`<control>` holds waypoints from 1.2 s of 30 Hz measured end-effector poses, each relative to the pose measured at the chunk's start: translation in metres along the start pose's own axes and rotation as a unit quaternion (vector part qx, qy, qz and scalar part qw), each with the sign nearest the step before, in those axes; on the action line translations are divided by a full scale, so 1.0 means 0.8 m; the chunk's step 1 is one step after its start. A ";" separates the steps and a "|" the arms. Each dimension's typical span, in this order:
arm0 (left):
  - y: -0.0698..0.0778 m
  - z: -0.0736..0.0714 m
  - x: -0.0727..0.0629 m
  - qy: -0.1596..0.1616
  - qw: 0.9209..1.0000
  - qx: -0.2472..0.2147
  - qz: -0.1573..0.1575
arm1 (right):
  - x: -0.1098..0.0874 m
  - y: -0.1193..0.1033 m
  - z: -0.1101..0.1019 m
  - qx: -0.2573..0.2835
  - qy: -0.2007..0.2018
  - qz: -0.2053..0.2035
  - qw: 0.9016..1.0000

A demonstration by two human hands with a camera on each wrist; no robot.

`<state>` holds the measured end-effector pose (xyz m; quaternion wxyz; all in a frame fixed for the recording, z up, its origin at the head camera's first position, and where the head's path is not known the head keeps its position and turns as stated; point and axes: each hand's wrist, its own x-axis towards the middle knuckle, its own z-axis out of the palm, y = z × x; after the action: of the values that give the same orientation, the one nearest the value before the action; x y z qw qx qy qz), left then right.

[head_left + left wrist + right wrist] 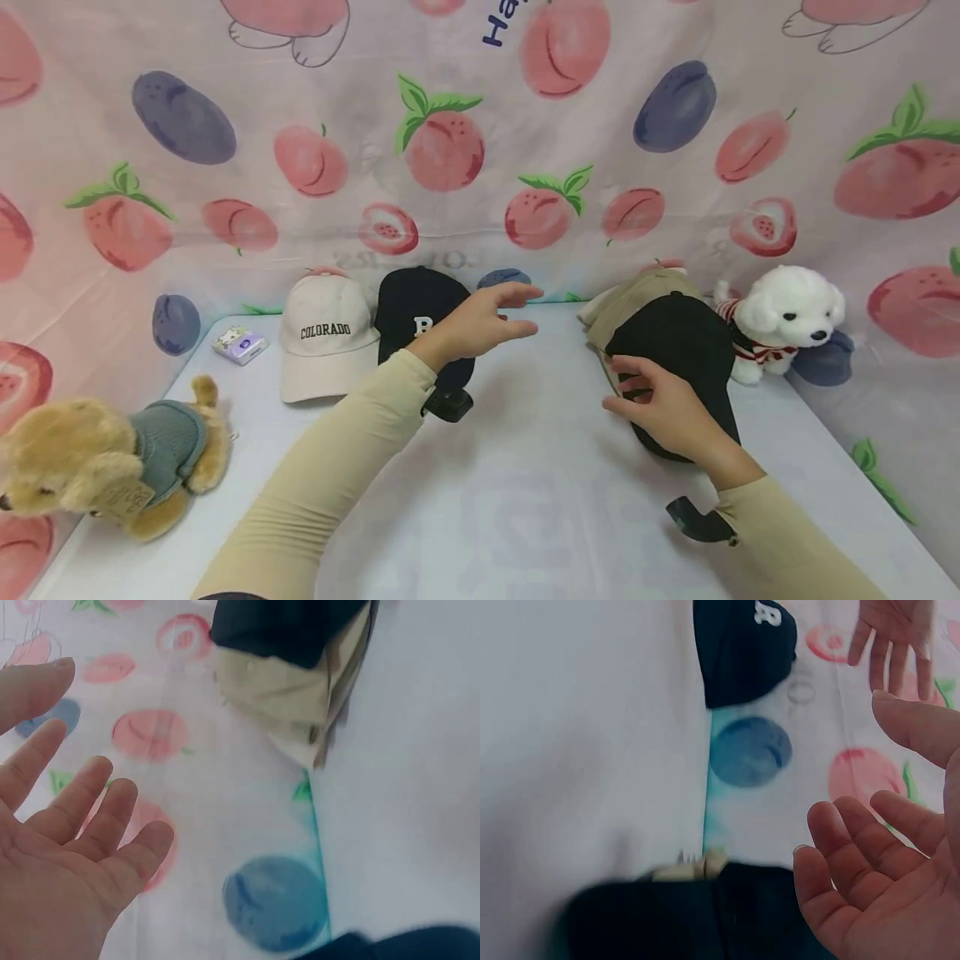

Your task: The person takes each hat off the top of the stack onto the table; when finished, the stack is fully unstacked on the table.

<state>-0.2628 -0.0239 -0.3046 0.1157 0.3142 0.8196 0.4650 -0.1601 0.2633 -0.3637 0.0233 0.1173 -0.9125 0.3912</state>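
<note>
My left hand hovers in front of the black cap with a white letter, its fingers apart and holding nothing. In the left wrist view the left hand shows an empty palm and spread fingers. My right hand is in front of a plain black cap that leans on a khaki cap. Loosely bent and empty, the fingers of the right hand show in the right wrist view. Whether it touches the plain black cap cannot be told. A cream COLORADO cap stands at the left.
A tan plush dog in a grey-green garment lies at the left edge. At the far right sits a white plush dog. A small purple-and-white packet lies by the cream cap. White cloth covers the table; a fruit-print curtain hangs behind.
</note>
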 end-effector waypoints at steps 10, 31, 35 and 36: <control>0.005 0.046 0.030 -0.020 0.999 -0.020 0.017 | -0.035 0.029 -0.034 -0.023 0.038 0.036 0.998; -0.018 0.102 0.084 -0.030 0.998 -0.055 -0.015 | -0.077 0.094 -0.072 -0.067 0.059 0.124 0.988; -0.020 0.114 0.096 -0.034 0.998 -0.054 -0.026 | -0.078 0.104 -0.075 -0.064 0.052 0.147 0.986; -0.021 0.117 0.099 -0.036 0.998 -0.053 -0.029 | -0.078 0.107 -0.075 -0.066 0.049 0.154 0.985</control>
<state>-0.2860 0.0839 -0.3609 0.1753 0.3000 0.7980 0.4924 -0.1221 0.3760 -0.3910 0.0150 -0.0456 -0.9412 0.3345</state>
